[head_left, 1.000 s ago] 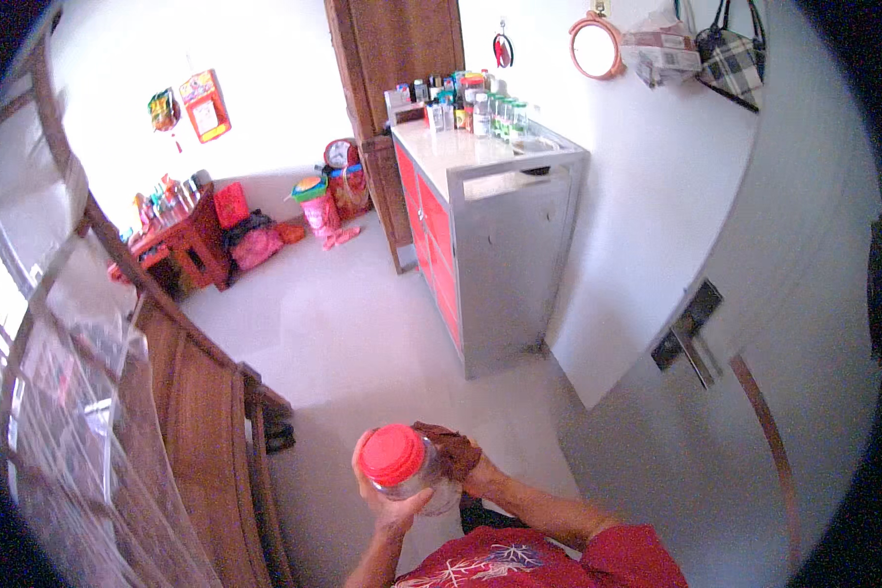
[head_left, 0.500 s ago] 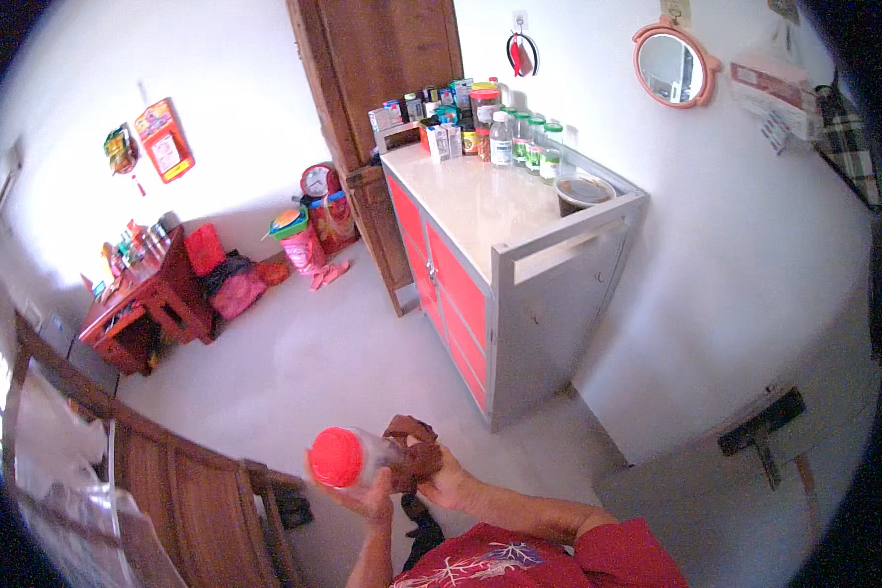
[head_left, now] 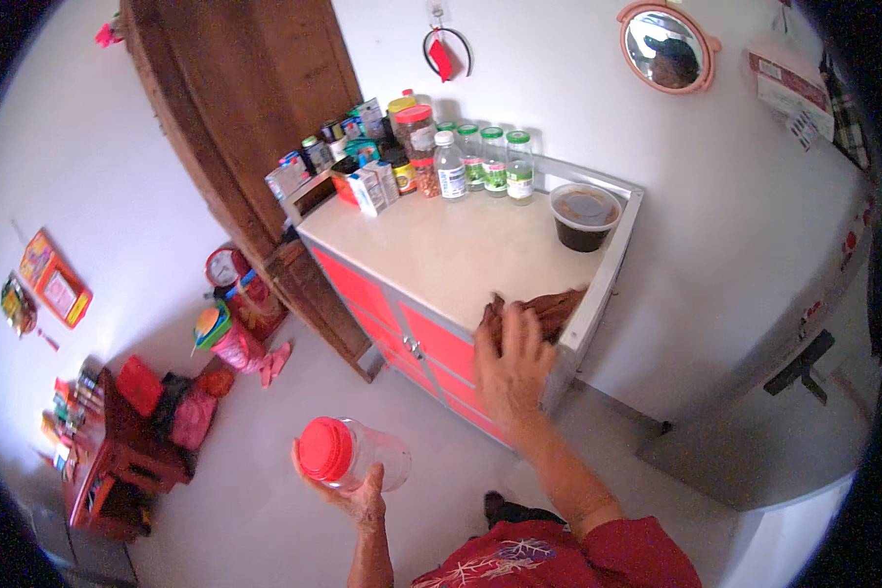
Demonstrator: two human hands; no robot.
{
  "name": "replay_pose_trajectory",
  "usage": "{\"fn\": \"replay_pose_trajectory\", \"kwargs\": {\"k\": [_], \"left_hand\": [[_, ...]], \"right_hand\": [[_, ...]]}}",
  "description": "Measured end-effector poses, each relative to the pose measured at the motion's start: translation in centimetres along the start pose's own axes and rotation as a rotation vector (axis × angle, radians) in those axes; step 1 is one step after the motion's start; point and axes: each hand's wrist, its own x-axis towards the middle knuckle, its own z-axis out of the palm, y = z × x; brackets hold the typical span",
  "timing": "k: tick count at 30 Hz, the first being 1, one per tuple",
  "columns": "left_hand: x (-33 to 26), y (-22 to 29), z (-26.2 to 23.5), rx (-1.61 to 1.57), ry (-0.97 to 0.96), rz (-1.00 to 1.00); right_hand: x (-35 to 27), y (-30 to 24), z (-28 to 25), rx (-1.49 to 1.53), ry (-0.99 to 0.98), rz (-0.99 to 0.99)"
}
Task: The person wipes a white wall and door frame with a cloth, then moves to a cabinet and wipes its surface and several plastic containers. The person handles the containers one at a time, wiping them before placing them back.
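Observation:
My left hand (head_left: 355, 498) is closed around a clear plastic jar (head_left: 387, 457) with a red screw lid (head_left: 325, 449), tilted so that the lid points up and left. The jar looks see-through, with nothing visible inside. Over the near right corner of the cabinet top, my right hand (head_left: 515, 365) rests on a crumpled brown cloth (head_left: 557, 312). Its fingers are stretched out and apart on the cloth. The cloth lies against the cabinet's raised right rail (head_left: 598, 294), partly covered by my fingers.
The cabinet top (head_left: 431, 245) carries green-lidded glass bottles (head_left: 519, 176), a lidded bowl of dark contents (head_left: 583, 230), and several jars and boxes at the back left. A wooden door (head_left: 255, 108) stands behind the cabinet. Beside it on the right is a grey fridge (head_left: 755, 412).
My right hand has moved away from the jar, up and right, bringing the brown cloth onto the cabinet top. The left hand keeps the jar. The view has shifted closer to the cabinet.

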Motion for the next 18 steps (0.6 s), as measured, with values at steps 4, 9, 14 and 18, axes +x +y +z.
{"fn": "replay_pose_trajectory", "kwargs": {"k": [4,9,14,18], "left_hand": [[4.7,-3.8,2.9,-0.069,-0.128,-0.053],[9.5,-7.7,5.4,-0.178,-0.190,-0.053],[13.7,-10.1,10.0,-0.330,-0.325,-0.206],[17.3,-11.0,14.0,-0.411,-0.514,-0.293]], "right_hand": [[0.8,1.7,5.8,-0.142,-0.113,-0.061],[4.9,1.7,8.6,0.065,-0.129,-0.009],[8.6,1.6,12.5,-0.139,-0.166,0.053],[13.4,5.5,16.2,-0.245,-0.107,0.187]]}}
